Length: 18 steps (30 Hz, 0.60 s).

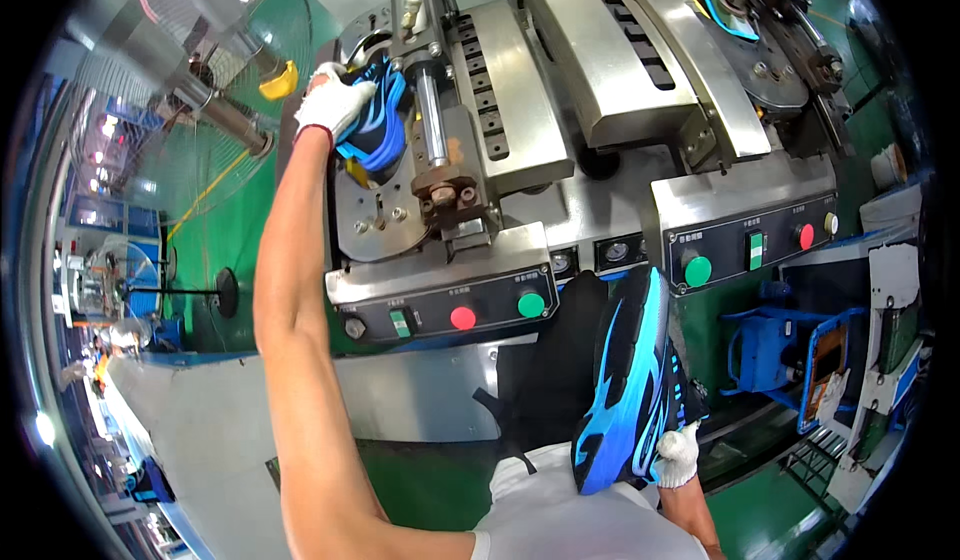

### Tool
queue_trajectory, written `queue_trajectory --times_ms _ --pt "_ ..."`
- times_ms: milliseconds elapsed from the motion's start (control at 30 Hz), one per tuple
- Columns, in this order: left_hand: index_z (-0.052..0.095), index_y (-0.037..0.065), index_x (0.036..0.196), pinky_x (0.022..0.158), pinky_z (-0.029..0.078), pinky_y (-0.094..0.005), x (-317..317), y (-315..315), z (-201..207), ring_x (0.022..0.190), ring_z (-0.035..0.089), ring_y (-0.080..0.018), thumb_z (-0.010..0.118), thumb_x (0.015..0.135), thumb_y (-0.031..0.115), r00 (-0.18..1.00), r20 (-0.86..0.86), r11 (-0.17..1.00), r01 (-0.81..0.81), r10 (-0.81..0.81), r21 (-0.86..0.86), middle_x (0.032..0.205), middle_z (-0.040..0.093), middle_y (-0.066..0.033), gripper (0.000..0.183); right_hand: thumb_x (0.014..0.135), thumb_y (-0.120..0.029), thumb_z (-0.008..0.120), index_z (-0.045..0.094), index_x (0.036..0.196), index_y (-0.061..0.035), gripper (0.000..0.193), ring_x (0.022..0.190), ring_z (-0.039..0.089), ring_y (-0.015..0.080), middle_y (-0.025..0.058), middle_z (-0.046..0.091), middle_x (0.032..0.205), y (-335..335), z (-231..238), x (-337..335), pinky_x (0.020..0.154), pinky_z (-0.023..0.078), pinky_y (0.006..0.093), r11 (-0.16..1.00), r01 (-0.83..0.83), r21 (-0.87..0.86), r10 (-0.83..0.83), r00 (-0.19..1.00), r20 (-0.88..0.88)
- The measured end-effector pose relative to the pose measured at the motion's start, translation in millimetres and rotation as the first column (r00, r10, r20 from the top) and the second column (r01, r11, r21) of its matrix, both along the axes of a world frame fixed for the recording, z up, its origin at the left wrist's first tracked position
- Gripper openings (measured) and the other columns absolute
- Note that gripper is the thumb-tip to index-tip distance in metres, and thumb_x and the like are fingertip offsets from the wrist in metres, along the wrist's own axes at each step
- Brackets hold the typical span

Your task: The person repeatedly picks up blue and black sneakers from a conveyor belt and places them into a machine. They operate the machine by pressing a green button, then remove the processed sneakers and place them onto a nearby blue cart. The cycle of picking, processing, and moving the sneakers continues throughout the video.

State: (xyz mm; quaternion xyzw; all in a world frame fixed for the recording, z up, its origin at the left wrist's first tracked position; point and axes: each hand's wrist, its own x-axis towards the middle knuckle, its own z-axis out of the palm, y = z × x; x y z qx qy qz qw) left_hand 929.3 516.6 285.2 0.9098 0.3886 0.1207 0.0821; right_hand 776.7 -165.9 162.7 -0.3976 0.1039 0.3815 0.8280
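A: Where are the shoes?

B: The first shoe point(385, 140), blue and black, is at the left machine, above its base plate point(372, 244) and just beside a steel rod point(428, 110). The second shoe point(620, 390) is in front of the person, sole toward the view, toe pointing up toward the machines.

A: And the fingers?

B: The gloved left hand point(335, 105) lies over the first shoe, but how firmly its fingers close there cannot be told. The gloved right hand point(677, 455) has its fingers clamped on the upper of the second shoe.

A: How is this best handled?

B: A grip on the outer side of the first shoe, away from the rod, seems safest. The left hand should guide the shoe squarely, without twisting it, while the right hand keeps the second shoe steady and its sole free of scrapes.

A: Which edges matter?

B: The left control panel point(430, 332) lies below the left machine, near the bare forearm, so a dropped elbow could press a button. The toe of the second shoe is near the right control panel point(728, 260) and its green button point(697, 271); tilting rightward looks risky.

A: Where is there room?

B: Left of the forearm, over the green floor point(258, 300), though a steel column point(225, 115) stands near the left wrist.
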Motion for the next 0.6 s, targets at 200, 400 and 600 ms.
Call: queue_trajectory --times_ms 200,400,600 --pt "0.063 -0.003 0.133 0.108 0.05 -0.042 -154.3 -78.6 73.0 0.122 0.066 -0.0358 0.084 0.084 0.03 0.909 0.392 0.986 0.09 -0.14 0.142 0.129 0.068 -0.0234 0.063 0.088 0.006 0.061 0.042 0.137 -0.0023 0.054 0.063 0.055 0.0114 0.0011 0.055 0.079 52.2 48.0 16.3 0.065 0.051 0.0285 0.99 0.088 -0.113 -0.097 0.992 -0.076" --pt "0.058 0.0 0.127 0.101 0.053 -0.0402 -349.9 -208.4 31.2 0.114 0.065 -0.0304 0.083 0.078 0.002 0.842 0.54 1.0 0.002 -0.006 0.007 0.127 0.062 -0.0172 0.055 0.087 0.001 0.072 0.067 0.119 0.011 0.034 0.091 0.075 0.0236 0.015 0.075 0.101 140.6 95.0 43.4 0.086 0.063 0.0361 0.999 -0.049 0.002 0.048 0.984 0.17" --pt "0.064 0.002 0.12 0.097 0.053 -0.0451 -490.8 -277.1 -83.5 0.107 0.068 -0.0366 0.085 0.074 0.011 0.897 0.268 0.935 -0.317 0.35 -0.158 0.115 0.068 -0.0187 0.052 0.092 -0.009 0.078 0.068 0.124 0.0053 0.036 0.089 0.074 0.0192 0.0115 0.076 0.108 330.0 146.3 111.2 0.08 0.062 0.0317 0.954 -0.285 -0.095 0.288 0.782 0.552"
